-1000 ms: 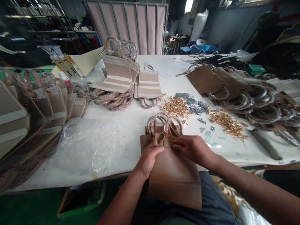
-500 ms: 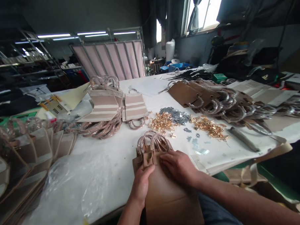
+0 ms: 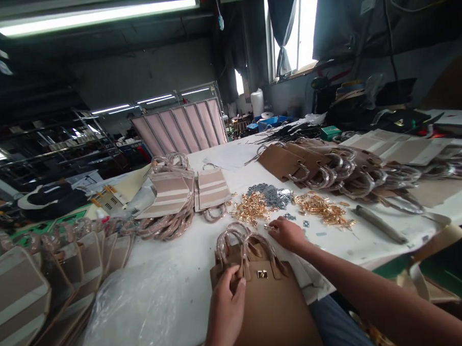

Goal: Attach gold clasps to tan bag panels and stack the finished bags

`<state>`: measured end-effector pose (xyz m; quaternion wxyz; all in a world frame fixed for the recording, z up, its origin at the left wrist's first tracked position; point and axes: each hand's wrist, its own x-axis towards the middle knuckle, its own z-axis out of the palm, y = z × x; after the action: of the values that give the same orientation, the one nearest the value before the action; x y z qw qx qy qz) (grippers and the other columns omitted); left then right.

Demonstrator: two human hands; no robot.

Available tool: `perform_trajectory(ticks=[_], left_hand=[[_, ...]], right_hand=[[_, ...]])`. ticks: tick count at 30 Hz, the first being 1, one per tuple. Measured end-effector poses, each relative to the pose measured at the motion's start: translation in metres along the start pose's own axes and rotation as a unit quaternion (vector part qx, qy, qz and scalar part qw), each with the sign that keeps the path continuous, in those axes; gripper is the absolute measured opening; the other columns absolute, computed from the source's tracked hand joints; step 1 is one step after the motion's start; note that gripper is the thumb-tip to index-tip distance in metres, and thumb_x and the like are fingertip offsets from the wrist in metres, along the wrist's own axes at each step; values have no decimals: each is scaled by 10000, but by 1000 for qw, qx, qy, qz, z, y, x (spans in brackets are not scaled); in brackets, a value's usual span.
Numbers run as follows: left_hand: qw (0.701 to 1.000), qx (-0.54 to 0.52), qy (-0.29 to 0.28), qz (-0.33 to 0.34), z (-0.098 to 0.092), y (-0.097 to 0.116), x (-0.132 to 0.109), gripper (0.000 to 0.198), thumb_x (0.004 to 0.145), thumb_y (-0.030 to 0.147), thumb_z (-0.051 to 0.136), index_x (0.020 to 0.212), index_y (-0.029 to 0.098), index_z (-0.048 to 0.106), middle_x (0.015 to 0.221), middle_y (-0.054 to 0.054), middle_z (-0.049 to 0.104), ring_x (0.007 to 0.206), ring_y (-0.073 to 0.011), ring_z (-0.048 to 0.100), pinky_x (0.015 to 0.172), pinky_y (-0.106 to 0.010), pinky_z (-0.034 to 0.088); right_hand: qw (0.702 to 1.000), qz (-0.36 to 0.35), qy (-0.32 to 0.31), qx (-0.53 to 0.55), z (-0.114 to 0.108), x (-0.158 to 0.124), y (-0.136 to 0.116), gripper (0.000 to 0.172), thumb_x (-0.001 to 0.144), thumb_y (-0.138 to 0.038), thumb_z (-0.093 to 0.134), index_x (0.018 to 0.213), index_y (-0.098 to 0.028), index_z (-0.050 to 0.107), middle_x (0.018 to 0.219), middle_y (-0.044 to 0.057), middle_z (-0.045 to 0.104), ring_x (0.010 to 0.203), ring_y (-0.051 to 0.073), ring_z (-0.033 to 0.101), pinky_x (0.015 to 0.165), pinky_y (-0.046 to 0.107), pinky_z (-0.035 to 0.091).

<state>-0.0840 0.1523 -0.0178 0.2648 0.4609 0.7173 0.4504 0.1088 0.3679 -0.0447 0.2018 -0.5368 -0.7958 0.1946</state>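
The right hand (image 3: 286,234) has left the bag (image 3: 275,314) and gone out to the desk (image 3: 181,257). A gold clasp (image 3: 262,274) now shows on the bag's front.

The bag lies nearest, with its lower half hanging over the desk's near edge onto the lap. The left hand (image 3: 226,306) has its grip closed on the bag's upper left, thumb on the front, just beside the clasp. The handles (image 3: 234,241) lie flat on the desk beyond. Left of the bag, crumpled plastic (image 3: 137,309) covers the near corner, with a bare strip of desk between.

The right hand rests past the handles. Its fingertips are drawn together at a small gold piece, but whether the grip has clamped it cannot be told. Just beyond lie gold fittings (image 3: 251,209) and grey plates (image 3: 272,194), with little open room between them and the hand. To the right a tool (image 3: 378,223) lies near the edge. Farther back stand striped bags (image 3: 170,188) on the left and fanned brown bags (image 3: 287,160) on the right.
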Motion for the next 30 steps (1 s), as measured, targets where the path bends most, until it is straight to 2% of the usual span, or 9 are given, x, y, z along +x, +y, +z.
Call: perform_trajectory(ticks=[4, 7, 10, 13, 16, 19, 22, 25, 30], left_hand=[[1000, 1, 21, -19, 11, 4, 5, 320, 745, 459, 675, 953, 216, 688, 928, -74, 731, 917, -307, 662, 866, -403, 493], [999, 2, 27, -36, 20, -3, 9, 376, 716, 566, 724, 826, 229, 600, 746, -8, 635, 762, -253, 600, 731, -341, 458], [999, 0, 36, -30, 22, -8, 10, 500, 719, 674, 738, 714, 235, 497, 638, 34, 495, 667, -203, 504, 652, -302, 406], [998, -17, 35, -39, 19, -7, 8, 574, 704, 757, 739, 714, 222, 532, 653, 21, 520, 689, -206, 513, 663, -297, 405], [995, -67, 66, -45, 15, -1, 8, 626, 701, 817, 719, 740, 208, 582, 695, 1, 581, 717, -211, 537, 688, -298, 418], [987, -111, 108, -45, 14, 3, 12, 601, 755, 800, 695, 783, 208, 597, 720, 0, 606, 727, -205, 549, 701, -301, 434], [973, -179, 135, -60, 14, 5, 14, 579, 745, 746, 745, 926, 200, 678, 865, -39, 705, 879, -254, 646, 805, -333, 493], [945, -287, 93, -123, 11, 5, 8, 559, 751, 653, 778, 1057, 188, 727, 952, -75, 756, 978, -302, 707, 871, -389, 537], [886, -406, 30, -221, 5, 10, -8, 498, 702, 553, 831, 986, 154, 748, 816, -93, 766, 826, -312, 750, 796, -426, 575]], right_hand=[[1000, 14, 15, -8, 6, 9, -2, 213, 961, -304, 606, 995, -248, 808, 1094, 58, 761, 894, 210, 700, 667, 270, 410], [1000, 12, 27, -5, 0, 14, 0, 242, 949, -346, 651, 1139, -265, 777, 1058, 34, 773, 904, 196, 700, 679, 255, 419], [999, 1, 37, -10, -16, 13, 15, 297, 975, -406, 645, 1233, -295, 739, 1098, 14, 769, 901, 172, 695, 692, 244, 438], [998, 12, 47, -38, -41, 11, 44, 270, 1034, -374, 546, 1163, -270, 760, 1196, 37, 743, 900, 170, 685, 700, 252, 453], [995, 47, 43, -82, -62, 17, 76, 281, 1020, -337, 545, 1165, -228, 760, 1256, 88, 711, 895, 196, 683, 668, 261, 443], [991, 64, 17, -120, -69, 28, 96, 247, 958, -348, 626, 1110, -229, 781, 1202, 94, 716, 904, 225, 682, 645, 269, 416], [988, 58, -9, -146, -68, 36, 102, 236, 952, -365, 630, 1086, -252, 788, 1145, 80, 728, 948, 240, 677, 648, 274, 395], [984, 41, -40, -167, -69, 38, 101, 217, 954, -360, 626, 1013, -242, 799, 1071, 87, 742, 959, 252, 672, 672, 289, 380], [978, 21, -77, -195, -73, 41, 104, 206, 948, -331, 617, 972, -245, 803, 1107, 127, 743, 960, 295, 654, 722, 337, 363]])
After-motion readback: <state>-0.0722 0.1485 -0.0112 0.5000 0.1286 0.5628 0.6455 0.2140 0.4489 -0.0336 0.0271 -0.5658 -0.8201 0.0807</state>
